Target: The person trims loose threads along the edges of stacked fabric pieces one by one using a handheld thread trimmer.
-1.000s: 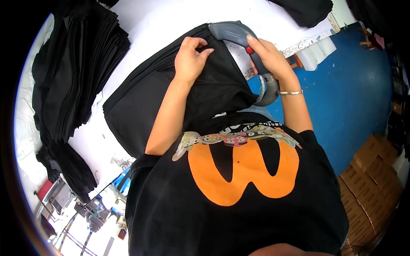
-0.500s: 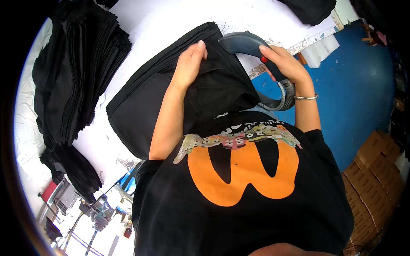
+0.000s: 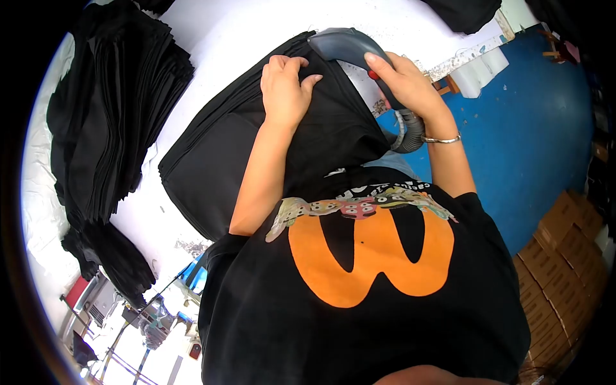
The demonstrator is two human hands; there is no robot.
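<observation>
My right hand [image 3: 409,86] is wrapped round a dark grey vacuum handpiece [image 3: 343,44] with a red button and a ribbed hose [image 3: 410,131]. My thumb lies near the button. The handpiece's nose is over the top edge of a stack of black cloth pieces [image 3: 212,160] in front of me. On that stack lies my left hand [image 3: 285,90], its thumb apart from slightly bent fingers, near the upper edge of the top piece. I cannot see any cloth pinched in it.
More black cloth stacks [image 3: 122,109] lie on the white table [image 3: 221,25] at the left, another dark bundle [image 3: 467,11] at the top right. Past the table's edge is a blue floor [image 3: 513,135]. Cardboard boxes [image 3: 558,276] are stacked at the lower right.
The handpiece and my right hand have moved left and up, towards the stack's top corner. My left hand has turned and its fingers have spread over the cloth.
</observation>
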